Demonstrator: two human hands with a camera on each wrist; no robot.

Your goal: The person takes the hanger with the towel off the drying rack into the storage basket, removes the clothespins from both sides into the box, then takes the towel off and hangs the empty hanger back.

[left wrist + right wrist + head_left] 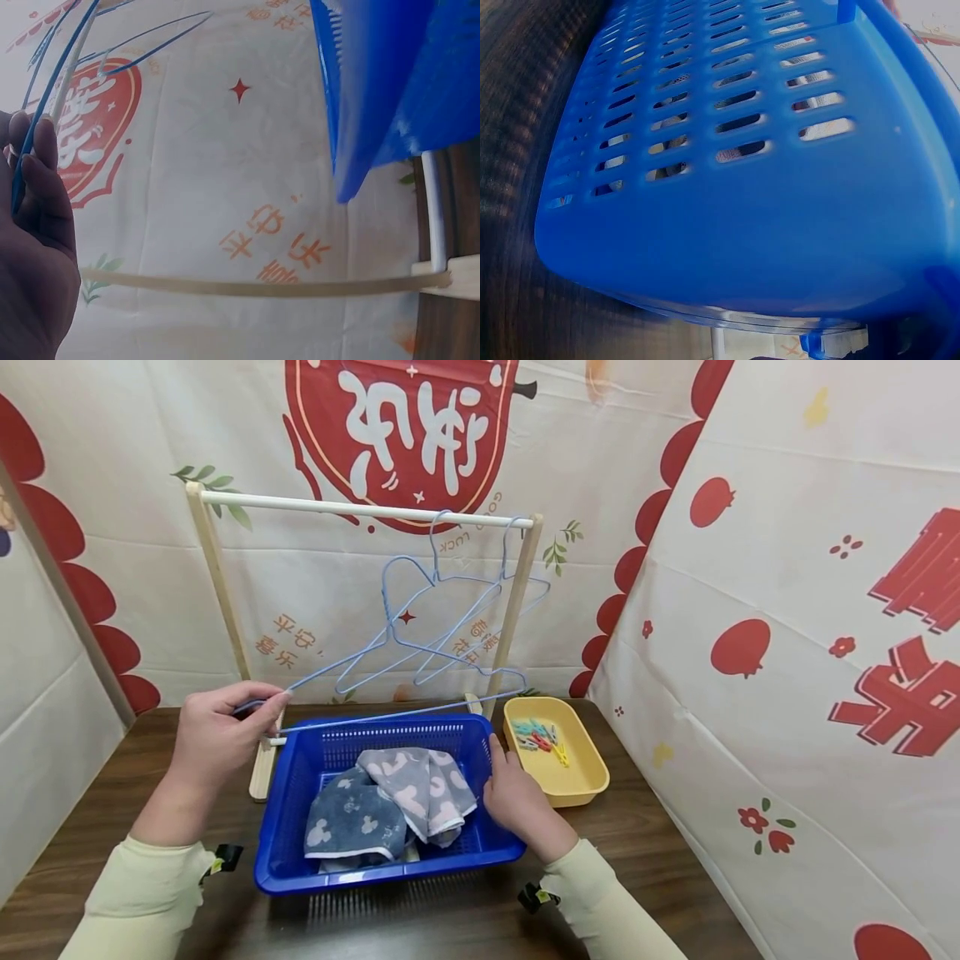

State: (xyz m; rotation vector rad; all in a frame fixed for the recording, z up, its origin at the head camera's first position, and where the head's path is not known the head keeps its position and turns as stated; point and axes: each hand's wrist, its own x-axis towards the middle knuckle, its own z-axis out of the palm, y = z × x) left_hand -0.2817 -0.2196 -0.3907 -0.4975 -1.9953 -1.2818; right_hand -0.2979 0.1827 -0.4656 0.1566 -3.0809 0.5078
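Note:
My left hand (225,727) pinches a light blue wire hanger (388,614) by one end, thumb against fingers. The hanger spans over the blue plastic basket (390,870), its hook upward. In the left wrist view, that hand (41,225) has the blue wire between its fingers. My right hand (521,789) holds the basket's right side at the rim, some fingers hidden by the wall. Inside lie a dark grey-blue cloth (352,817) with light mouse-head shapes and a grey cloth (420,785) with pink patterns. The right wrist view shows the basket's slotted wall (727,225).
Behind the basket stands a rack with a white rod (337,507) and wooden posts (217,581). Two more blue hangers (435,578) hang near its right end. At right, a yellow tray (592,772) with several small colored clothespins (540,739) sits on the brown wooden table (637,852).

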